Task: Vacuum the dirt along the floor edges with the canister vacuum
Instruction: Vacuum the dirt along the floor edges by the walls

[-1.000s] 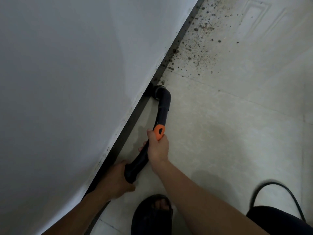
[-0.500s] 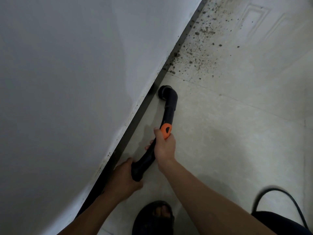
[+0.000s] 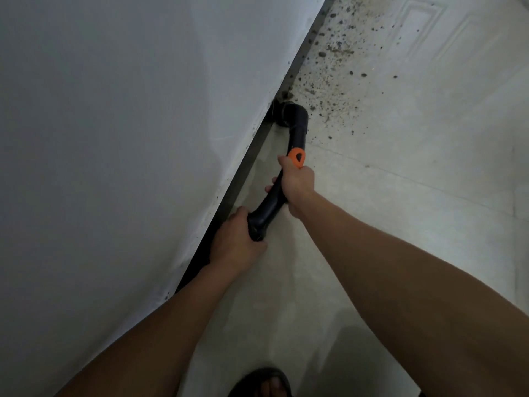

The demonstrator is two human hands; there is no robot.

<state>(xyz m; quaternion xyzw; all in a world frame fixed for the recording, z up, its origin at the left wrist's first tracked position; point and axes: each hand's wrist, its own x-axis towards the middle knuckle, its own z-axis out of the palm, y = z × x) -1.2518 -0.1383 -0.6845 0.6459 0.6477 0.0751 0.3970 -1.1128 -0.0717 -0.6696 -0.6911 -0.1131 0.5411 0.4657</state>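
The right hand is clamped round the black vacuum tube just below its orange slider. The left hand is curled tight round the tube's lower end, nearer the body. Beyond the right hand the tube bends toward the wall, and its nozzle sits at the dark edge strip.

The floor from the hands back toward the sandal looks free of grit, so that stretch seems done. The dirt starts right at the nozzle and spreads forward and to the right of the right hand — thickest along the edge. Most of the job appears left.

The nozzle mouth faces away, so whether it touches the floor cannot be told. The hose disappears behind the left hand, and the canister is out of view. The dirt runs off the top edge — its full reach is unknown.
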